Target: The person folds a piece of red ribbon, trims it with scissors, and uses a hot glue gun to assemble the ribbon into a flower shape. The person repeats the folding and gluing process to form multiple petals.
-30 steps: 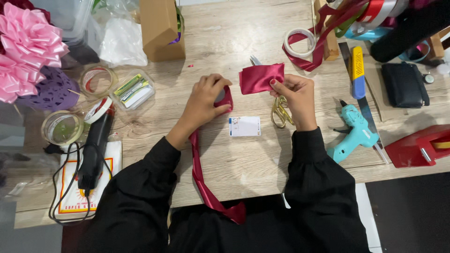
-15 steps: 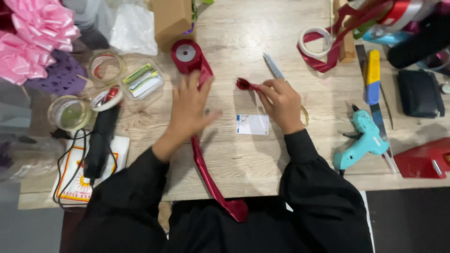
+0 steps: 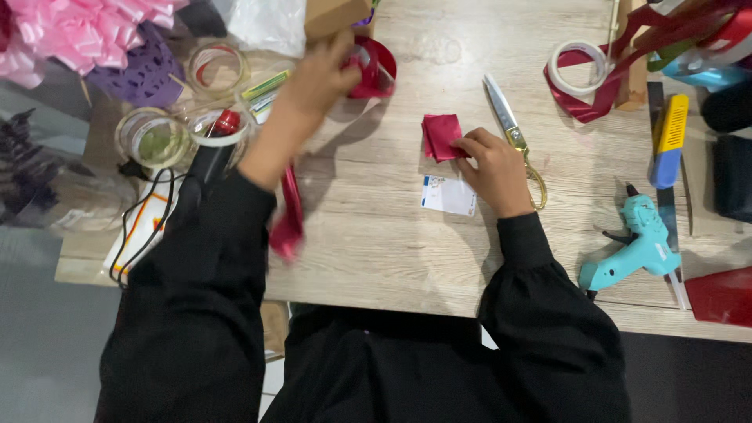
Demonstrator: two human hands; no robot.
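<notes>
1. Where the black sleeves meet the near edge, a pale wood-grain table (image 3: 376,235) runs across the view, with grey floor showing to its left.
2. Near the person lie one small white card (image 3: 448,195), one turquoise glue gun (image 3: 638,244) and one black tool with a cable (image 3: 205,168) resting on a white pad.
3. The right hand (image 3: 493,166) sits just above the card, its fingers curled down and pinching one folded piece of dark red ribbon (image 3: 442,136) flat against the table.
4. One pair of gold-handled scissors (image 3: 513,135) lies just beside that hand, blades pointing away.
5. A loose red ribbon tail (image 3: 288,215) hangs blurred under the left forearm.
6. The left hand (image 3: 323,72) reaches far across, its fingers closed around one red ribbon spool (image 3: 374,69); the grip is blurred.
7. Left of it stand three clear tape rolls (image 3: 153,137).
8. At the far edge sit one brown cardboard box (image 3: 335,14), one pink ribbon bow (image 3: 86,27), one white tape ring (image 3: 578,66) with red ribbon through it, and one yellow utility knife (image 3: 670,139).
</notes>
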